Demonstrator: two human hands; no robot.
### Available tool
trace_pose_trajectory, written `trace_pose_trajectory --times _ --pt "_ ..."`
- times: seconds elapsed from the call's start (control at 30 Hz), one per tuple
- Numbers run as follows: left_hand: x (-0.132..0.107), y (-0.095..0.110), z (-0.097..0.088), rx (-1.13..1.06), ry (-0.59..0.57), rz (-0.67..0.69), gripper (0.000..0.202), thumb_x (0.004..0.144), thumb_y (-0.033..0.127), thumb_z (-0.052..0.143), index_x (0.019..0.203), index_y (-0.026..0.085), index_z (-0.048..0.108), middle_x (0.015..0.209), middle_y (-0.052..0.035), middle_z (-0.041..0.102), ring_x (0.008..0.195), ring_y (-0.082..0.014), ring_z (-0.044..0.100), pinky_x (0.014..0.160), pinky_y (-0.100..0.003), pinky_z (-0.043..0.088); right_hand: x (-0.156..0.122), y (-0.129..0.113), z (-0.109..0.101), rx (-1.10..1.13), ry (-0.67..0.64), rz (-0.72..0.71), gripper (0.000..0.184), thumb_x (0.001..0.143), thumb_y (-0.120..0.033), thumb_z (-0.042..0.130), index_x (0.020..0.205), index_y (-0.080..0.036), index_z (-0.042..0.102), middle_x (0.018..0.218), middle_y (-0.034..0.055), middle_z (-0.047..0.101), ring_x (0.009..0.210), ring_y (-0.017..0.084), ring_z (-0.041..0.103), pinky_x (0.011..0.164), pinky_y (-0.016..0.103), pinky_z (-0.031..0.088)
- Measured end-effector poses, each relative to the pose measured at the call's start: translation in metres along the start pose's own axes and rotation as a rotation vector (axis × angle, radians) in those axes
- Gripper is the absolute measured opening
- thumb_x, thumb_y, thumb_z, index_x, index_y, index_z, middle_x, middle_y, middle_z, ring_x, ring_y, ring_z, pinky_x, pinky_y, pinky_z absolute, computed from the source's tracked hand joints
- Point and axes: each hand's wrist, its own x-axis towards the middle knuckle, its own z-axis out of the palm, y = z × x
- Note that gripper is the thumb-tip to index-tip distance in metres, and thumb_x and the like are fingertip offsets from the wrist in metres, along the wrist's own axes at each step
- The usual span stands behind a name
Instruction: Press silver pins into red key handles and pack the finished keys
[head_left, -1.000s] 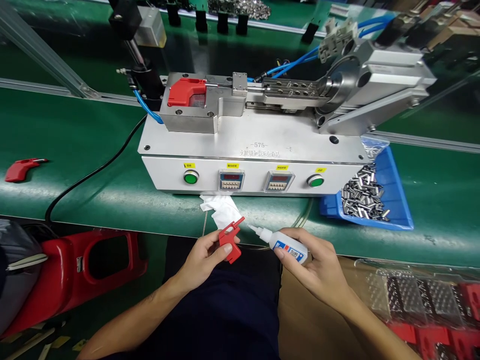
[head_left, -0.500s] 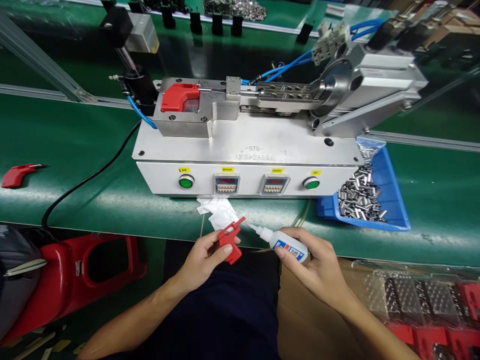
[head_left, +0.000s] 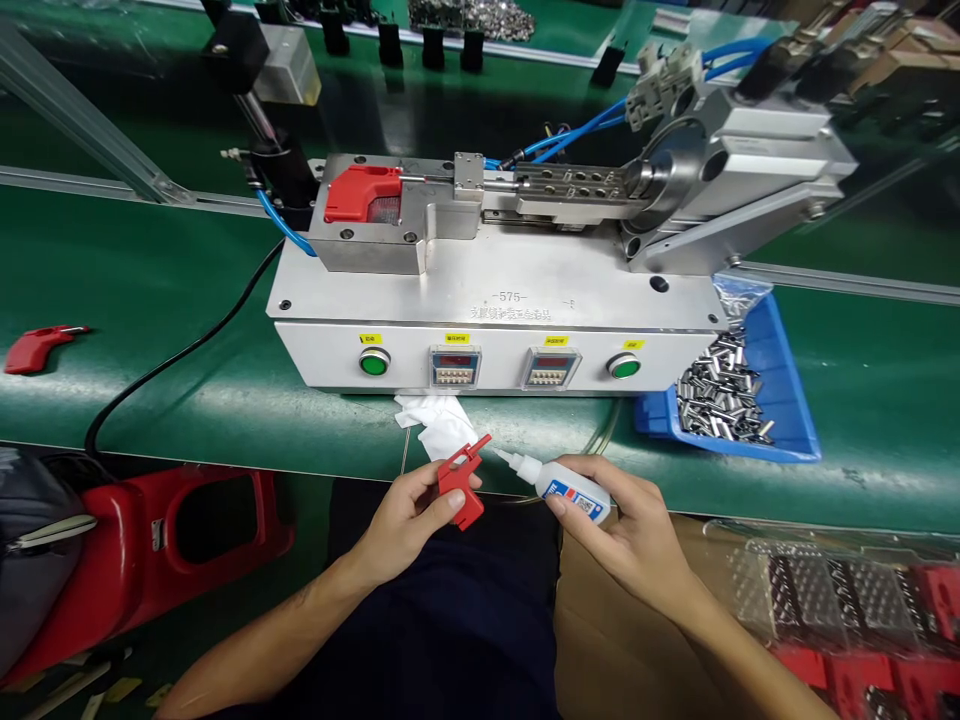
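My left hand (head_left: 401, 515) grips a small red plastic part (head_left: 461, 485) just below the table's front edge. My right hand (head_left: 626, 525) holds a small white glue bottle (head_left: 566, 490) with a blue label. The bottle's thin nozzle points left, its tip almost at the upper end of the red part. Behind them on the green belt stands a metal press machine (head_left: 510, 290) with another red part (head_left: 358, 192) seated in its fixture at the left.
A blue tray (head_left: 787, 400) of several small metal tubes sits right of the machine. White crumpled paper (head_left: 439, 420) lies at the machine's front. A loose red part (head_left: 37, 345) lies far left on the belt. A red bin (head_left: 172, 540) stands lower left; a tray with red parts (head_left: 862, 600) sits lower right.
The bottle's nozzle has crept slightly left toward the red part. Both hands otherwise stay in place; the view shifted a little.
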Motion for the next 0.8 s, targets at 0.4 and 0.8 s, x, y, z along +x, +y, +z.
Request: trace_pose_trajectory --times 0.4,0.8 --pt "0.0002 -0.0018 0.0014 0.006 0.008 0.000 0.042 0.091 0.055 0.073 0.106 0.016 0.080 0.092 -0.0071 0.076 0.080 -0.0186 0.067 0.073 -0.025 0.054 0.0007 0.0001 0.0007 0.008 0.009 -0.021 0.006 0.097 -0.027 0.064 0.100 -0.022 0.066 0.075 -0.0001 0.069 0.059 0.013 0.060 0.056 0.023 0.048" --pt "0.0025 0.0026 0.0034 -0.004 0.014 -0.004 0.041 0.090 0.055 0.073 0.105 0.017 0.080 0.091 -0.0064 0.075 0.079 -0.0185 0.066 0.073 -0.026 0.054 0.0005 0.0053 0.0022 0.010 -0.032 -0.002 0.011 0.099 -0.031 0.063 0.103 -0.022 0.068 0.079 0.0012 0.072 0.063 0.014 0.063 0.060 0.024 0.050"
